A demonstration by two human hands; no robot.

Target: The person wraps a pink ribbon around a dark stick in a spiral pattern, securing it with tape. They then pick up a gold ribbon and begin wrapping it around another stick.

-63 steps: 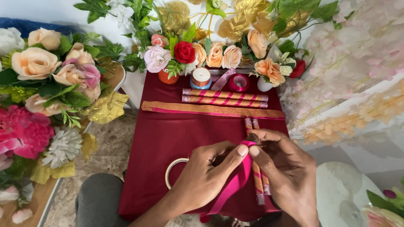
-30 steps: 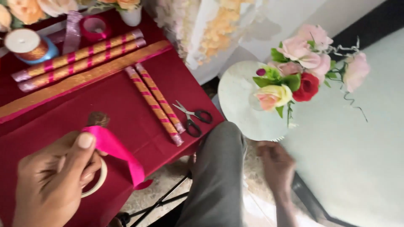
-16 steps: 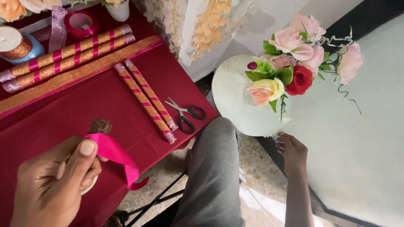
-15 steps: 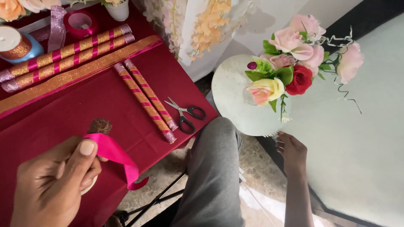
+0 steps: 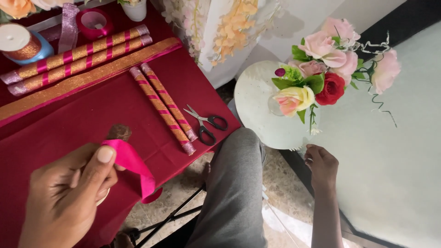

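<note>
The left hand (image 5: pixel 69 193) at the near left pinches a pink ribbon (image 5: pixel 133 167) between thumb and fingers; it looks light, soft and floppy, so holding it near the end works best. The right hand (image 5: pixel 321 165) hangs loosely curled, holding nothing, under the round white table (image 5: pixel 257 115). Half a second ago that hand was a bit lower

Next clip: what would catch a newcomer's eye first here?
Most likely the bright pink ribbon pinched in the left hand at lower left, over the dark red tablecloth. Next, the bouquet of pink, red and yellow flowers on the round white stand at right, with the right hand reaching just below its rim. Black-handled scissors lie beside two gold-and-pink wrapped sticks near the table's edge.
</note>
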